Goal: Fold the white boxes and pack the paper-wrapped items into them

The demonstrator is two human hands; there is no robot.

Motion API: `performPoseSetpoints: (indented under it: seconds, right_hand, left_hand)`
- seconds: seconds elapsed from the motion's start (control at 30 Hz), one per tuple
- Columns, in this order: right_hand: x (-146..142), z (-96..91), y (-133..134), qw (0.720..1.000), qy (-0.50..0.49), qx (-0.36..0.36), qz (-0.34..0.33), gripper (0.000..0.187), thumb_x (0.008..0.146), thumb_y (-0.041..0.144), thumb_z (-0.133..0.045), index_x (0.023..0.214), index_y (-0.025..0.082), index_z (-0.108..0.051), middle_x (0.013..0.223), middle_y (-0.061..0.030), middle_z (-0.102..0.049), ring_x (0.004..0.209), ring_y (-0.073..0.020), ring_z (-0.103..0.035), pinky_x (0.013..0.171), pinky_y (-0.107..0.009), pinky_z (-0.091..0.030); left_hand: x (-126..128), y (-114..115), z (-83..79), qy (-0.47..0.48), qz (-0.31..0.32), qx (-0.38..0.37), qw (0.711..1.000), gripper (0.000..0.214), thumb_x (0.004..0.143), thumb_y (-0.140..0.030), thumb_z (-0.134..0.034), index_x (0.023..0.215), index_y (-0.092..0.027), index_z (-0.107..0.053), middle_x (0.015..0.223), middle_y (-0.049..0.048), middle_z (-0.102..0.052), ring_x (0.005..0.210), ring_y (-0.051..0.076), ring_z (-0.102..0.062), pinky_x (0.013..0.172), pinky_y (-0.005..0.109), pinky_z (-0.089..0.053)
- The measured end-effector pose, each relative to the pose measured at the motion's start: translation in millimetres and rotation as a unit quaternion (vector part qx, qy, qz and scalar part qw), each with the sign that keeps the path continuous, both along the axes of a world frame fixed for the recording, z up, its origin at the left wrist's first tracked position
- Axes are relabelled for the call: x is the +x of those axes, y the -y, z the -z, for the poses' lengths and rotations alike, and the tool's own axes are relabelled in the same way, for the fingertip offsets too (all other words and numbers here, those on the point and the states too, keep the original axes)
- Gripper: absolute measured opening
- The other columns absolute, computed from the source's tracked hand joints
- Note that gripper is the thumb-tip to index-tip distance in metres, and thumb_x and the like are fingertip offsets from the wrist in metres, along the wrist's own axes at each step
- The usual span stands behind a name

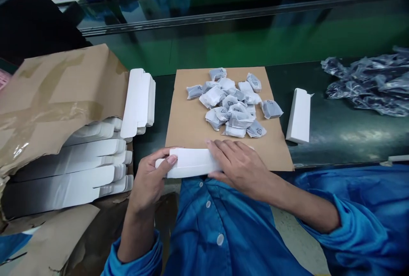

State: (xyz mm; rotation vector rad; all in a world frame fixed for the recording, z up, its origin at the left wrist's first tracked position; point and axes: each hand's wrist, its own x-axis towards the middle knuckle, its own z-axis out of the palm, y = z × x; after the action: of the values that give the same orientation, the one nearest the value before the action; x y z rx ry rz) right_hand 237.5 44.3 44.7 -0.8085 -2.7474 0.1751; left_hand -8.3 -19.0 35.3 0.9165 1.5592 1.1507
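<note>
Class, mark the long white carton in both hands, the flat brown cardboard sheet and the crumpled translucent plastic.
Long white carton (pixel 195 163): head view, visible middle of its side.
Flat brown cardboard sheet (pixel 186 120): head view, bare left part.
Crumpled translucent plastic (pixel 372 85): head view, middle of the heap.

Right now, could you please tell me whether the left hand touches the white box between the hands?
Touching: in the head view, the left hand holds one end of the white box, its thumb on top.
</note>
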Motion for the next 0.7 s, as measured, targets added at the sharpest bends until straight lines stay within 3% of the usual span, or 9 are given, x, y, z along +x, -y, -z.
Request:
performPoseSetpoints:
  seconds: [0.1,0.2,0.33,0.47,0.5,0.57,0.63,0.7]
  right_hand:
    - [2,7.3,-1,0.997,-0.029,0.052,-0.042,0.06,0.095,0.039,-0.059,0.138,-0.002,-0.05,0.12,-0.0255,-0.067,0.106,-0.0335,-0.065,0.086,-0.046,-0.054]
    - [5,11.5,-7,0.994,-0.032,0.076,-0.073,0.057,0.097,0.043,-0.051,0.13,-0.003,-0.057,0.112,-0.0249,-0.07,0.095,-0.0314,-0.068,0.077,-0.043,-0.057]
    - [3,10.7,-3,0.987,-0.004,0.14,-0.08,0.045,0.101,0.037,-0.045,0.121,0.001,-0.064,0.103,-0.0233,-0.073,0.089,-0.0299,-0.07,0.071,-0.04,-0.059]
    - [6,5.0,-2,0.992,-0.019,0.099,-0.076,0.037,0.102,0.032,-0.045,0.117,0.005,-0.066,0.097,-0.0213,-0.074,0.084,-0.0294,-0.071,0.065,-0.039,-0.059]
    - [8,4.3,-5,0.993,-0.031,0.095,-0.057,0.037,0.101,0.033,-0.046,0.116,0.005,-0.066,0.097,-0.0208,-0.075,0.083,-0.029,-0.072,0.065,-0.039,-0.059]
    - [9,5.5,-9,0.993,-0.06,0.097,0.024,0.04,0.1,0.038,-0.05,0.119,0.006,-0.064,0.099,-0.0198,-0.075,0.083,-0.0284,-0.072,0.067,-0.039,-0.059]
    - [5,11.1,-8,0.982,-0.087,0.103,0.132,0.046,0.098,0.042,-0.054,0.126,0.007,-0.061,0.1,-0.0191,-0.075,0.081,-0.0281,-0.072,0.066,-0.038,-0.058]
    - [-4,19.3,1,0.972,-0.107,0.113,0.175,0.05,0.097,0.042,-0.055,0.134,0.007,-0.056,0.104,-0.0208,-0.074,0.085,-0.0299,-0.072,0.069,-0.039,-0.058]
  left_hand:
    - [-6,5,2.6,-0.01,0.066,-0.021,0.998,0.036,0.078,-0.044,-0.074,0.1,-0.015,-0.076,0.078,0.0056,-0.073,0.069,0.017,-0.066,0.057,0.023,-0.049]
    - [-11,7,1.4,-0.136,0.104,-0.002,0.985,0.028,0.081,-0.036,-0.071,0.101,-0.017,-0.075,0.073,0.0026,-0.072,0.067,0.015,-0.067,0.056,0.021,-0.049]
    - [-10,1,0.1,-0.272,0.105,0.082,0.953,0.016,0.083,-0.027,-0.065,0.091,-0.02,-0.077,0.084,0.0019,-0.077,0.074,0.015,-0.07,0.061,0.02,-0.052]
    - [-10,-3,-4.7,-0.296,0.093,0.094,0.946,0.013,0.083,-0.024,-0.063,0.086,-0.022,-0.076,0.081,0.0006,-0.077,0.07,0.015,-0.071,0.06,0.022,-0.053]
    - [-8,-2,-6.4,-0.27,0.074,0.1,0.955,0.015,0.084,-0.026,-0.064,0.094,-0.023,-0.075,0.085,0.001,-0.077,0.069,0.015,-0.071,0.06,0.023,-0.055]
    - [4,1,-8.1,-0.187,-0.025,0.164,0.968,0.029,0.09,-0.033,-0.061,0.118,-0.027,-0.067,0.097,0.0024,-0.077,0.073,0.017,-0.072,0.064,0.028,-0.059]
    - [26,5,-5.5,-0.119,-0.13,0.269,0.947,0.041,0.095,-0.043,-0.054,0.133,-0.029,-0.056,0.112,0.0061,-0.073,0.089,0.022,-0.073,0.075,0.037,-0.062]
    - [54,7,2.2,-0.113,-0.14,0.317,0.931,0.057,0.094,-0.055,-0.053,0.143,-0.027,-0.046,0.13,0.0127,-0.065,0.112,0.028,-0.068,0.088,0.044,-0.06]
